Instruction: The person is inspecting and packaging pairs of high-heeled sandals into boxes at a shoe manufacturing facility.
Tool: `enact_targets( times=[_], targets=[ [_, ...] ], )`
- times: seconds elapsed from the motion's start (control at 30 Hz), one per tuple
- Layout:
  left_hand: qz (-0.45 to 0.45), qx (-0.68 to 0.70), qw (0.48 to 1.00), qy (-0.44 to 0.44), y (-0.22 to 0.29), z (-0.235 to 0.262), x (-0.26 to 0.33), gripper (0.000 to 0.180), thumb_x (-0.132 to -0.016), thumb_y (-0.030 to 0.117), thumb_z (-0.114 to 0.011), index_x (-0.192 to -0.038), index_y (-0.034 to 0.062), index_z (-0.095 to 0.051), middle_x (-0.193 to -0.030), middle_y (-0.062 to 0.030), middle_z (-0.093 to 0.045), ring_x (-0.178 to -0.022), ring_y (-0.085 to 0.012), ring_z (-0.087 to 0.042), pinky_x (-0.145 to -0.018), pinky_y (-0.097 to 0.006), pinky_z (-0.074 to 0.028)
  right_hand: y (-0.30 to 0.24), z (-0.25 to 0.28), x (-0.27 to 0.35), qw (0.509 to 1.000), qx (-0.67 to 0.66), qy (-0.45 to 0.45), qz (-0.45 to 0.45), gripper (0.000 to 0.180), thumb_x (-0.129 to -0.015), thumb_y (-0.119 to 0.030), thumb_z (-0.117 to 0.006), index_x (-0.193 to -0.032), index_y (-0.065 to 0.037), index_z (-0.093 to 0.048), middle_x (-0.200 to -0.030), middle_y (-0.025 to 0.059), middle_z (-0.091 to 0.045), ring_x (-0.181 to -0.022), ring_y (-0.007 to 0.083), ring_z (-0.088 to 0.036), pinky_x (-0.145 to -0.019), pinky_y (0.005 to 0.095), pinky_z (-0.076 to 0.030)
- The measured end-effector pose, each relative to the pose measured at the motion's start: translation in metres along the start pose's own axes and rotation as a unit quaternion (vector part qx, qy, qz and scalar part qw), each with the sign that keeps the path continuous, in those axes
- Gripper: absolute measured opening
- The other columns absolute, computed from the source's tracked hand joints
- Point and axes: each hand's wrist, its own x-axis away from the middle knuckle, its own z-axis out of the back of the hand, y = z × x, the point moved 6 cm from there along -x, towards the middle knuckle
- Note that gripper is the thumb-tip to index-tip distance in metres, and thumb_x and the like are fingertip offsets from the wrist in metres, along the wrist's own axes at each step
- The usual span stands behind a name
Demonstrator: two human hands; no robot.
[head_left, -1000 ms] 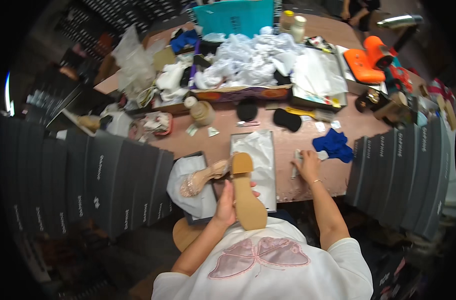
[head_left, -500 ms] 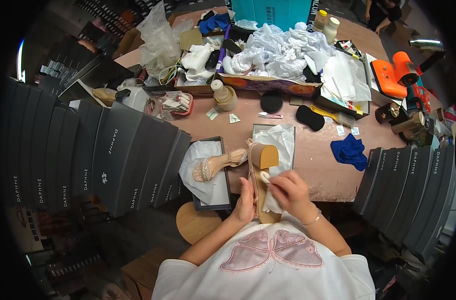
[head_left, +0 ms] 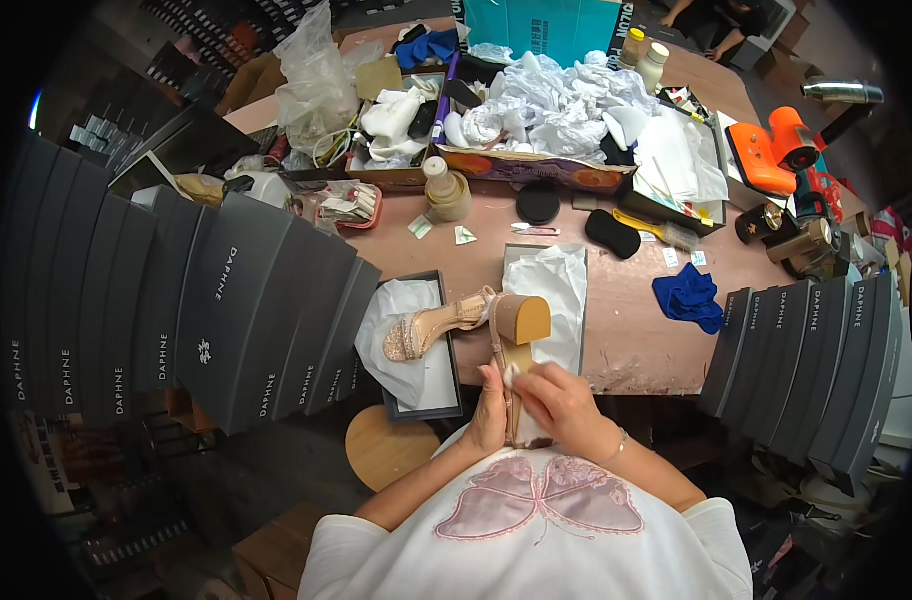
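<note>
Gripping a beige sandal with a chunky tan block heel point(head_left: 524, 320), sole toward the camera, the left hand point(head_left: 489, 412) sits just below mid-frame. The right hand point(head_left: 566, 405) pinches a small white wad point(head_left: 512, 374) at the sole (can't tell the material, honestly). Left of centre, another glittery beige strappy sandal point(head_left: 413, 336) lies over an open dark-grey box point(head_left: 454, 380) with white tissue paper point(head_left: 401, 298).

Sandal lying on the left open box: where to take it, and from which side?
Probably by its narrow midsection, from above, pinching across the width. That stretch looks smooth, slimmer than the embellished toe, and nothing covers it. I'd avoid its rear straps: they sit close against the held sandal's block heel.
</note>
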Motion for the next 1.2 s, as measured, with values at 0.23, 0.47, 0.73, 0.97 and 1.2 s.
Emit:
enact_targets(
  times=[0.23,0.47,0.73,0.97,1.2],
  targets=[
    [-0.020,-0.016,1.000,0.002,-0.011,0.019,0.005,0.080,-0.091,0.068,-0.010,-0.138,0.0074,-0.030,-0.124,-0.0069,-0.048,-0.116,-0.0146,-0.048,-0.097,-0.030,-0.040,-0.009,-0.004,0.009,1.000,0.002,-0.024,0.007,0.016,-0.077,-0.003,-0.066,-0.092,-0.004,-0.062,-0.082,0.0104,-0.056,-0.070,0.0288,-0.061,-0.060,0.0358,-0.050],
    [-0.027,-0.026,0.999,0.015,-0.001,0.007,0.007,0.079,-0.090,0.069,-0.008,-0.133,0.0066,-0.034,-0.121,-0.0077,-0.049,-0.113,-0.0160,-0.049,-0.096,-0.030,-0.040,-0.001,-0.007,0.005,1.000,0.011,-0.024,0.015,0.019,-0.075,-0.004,-0.066,-0.094,-0.006,-0.062,-0.080,0.0090,-0.056,-0.067,0.0268,-0.060,-0.056,0.0354,-0.049],
    [-0.024,-0.006,0.999,0.024,0.000,-0.003,0.009,0.081,-0.089,0.070,-0.008,-0.138,0.0092,-0.029,-0.131,-0.0079,-0.043,-0.120,-0.0167,-0.046,-0.100,-0.032,-0.038,-0.001,-0.005,0.000,1.000,0.011,-0.015,-0.016,0.019,-0.076,-0.002,-0.067,-0.095,-0.004,-0.064,-0.080,0.0095,-0.057,-0.069,0.0271,-0.061,-0.058,0.0346,-0.050],
    [-0.012,0.003,1.000,0.016,0.000,-0.015,0.006,0.083,-0.089,0.071,-0.010,-0.140,0.0066,-0.028,-0.129,-0.0081,-0.046,-0.120,-0.0157,-0.046,-0.101,-0.031,-0.038,0.007,0.000,-0.007,1.000,0.027,0.014,-0.004,0.017,-0.076,-0.007,-0.066,-0.093,-0.007,-0.063,-0.081,0.0083,-0.056,-0.069,0.0264,-0.061,-0.059,0.0338,-0.050],
    [-0.038,0.027,0.999,0.013,-0.003,0.005,0.000,0.088,-0.086,0.075,-0.010,-0.130,0.0040,-0.035,-0.117,-0.0132,-0.053,-0.101,-0.0198,-0.058,-0.080,-0.033,-0.051,0.059,0.069,0.023,0.988,0.035,0.032,-0.148,0.009,-0.081,-0.003,-0.064,-0.090,-0.002,-0.065,-0.081,0.0140,-0.058,-0.074,0.0320,-0.060,-0.065,0.0373,-0.048]
  ],
)
